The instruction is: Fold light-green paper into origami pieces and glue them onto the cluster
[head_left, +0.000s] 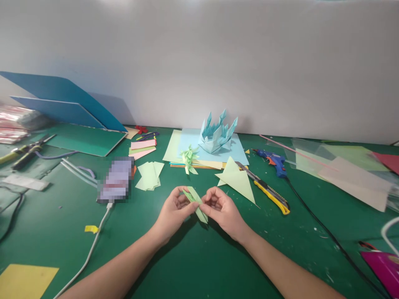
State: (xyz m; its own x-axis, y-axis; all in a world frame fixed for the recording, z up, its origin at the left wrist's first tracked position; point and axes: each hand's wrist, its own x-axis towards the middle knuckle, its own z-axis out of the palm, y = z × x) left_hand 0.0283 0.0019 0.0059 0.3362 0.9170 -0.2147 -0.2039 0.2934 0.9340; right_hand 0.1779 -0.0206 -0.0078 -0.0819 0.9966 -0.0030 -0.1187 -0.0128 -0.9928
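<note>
A narrow folded strip of light green paper (195, 199) is held between both hands just above the green table (193, 261). My left hand (174, 214) pinches its lower left side with thumb and fingers curled. My right hand (222, 209) pinches the strip's middle from the right, fingers closed. A light green paper triangle (238, 178) lies just beyond my right hand. A small green folded flower (189, 158) and a pale blue origami crown (218, 135) rest on a stack of coloured sheets (174, 149) further back.
A yellow utility knife (271, 195) and a blue glue gun (276, 162) with its black cable lie to the right. A blurred phone (116, 180) on a white cable, green paper pieces (149, 175), pliers (25, 151) and blue boards (62, 104) sit left. Clear plastic sheets (343, 170) lie far right.
</note>
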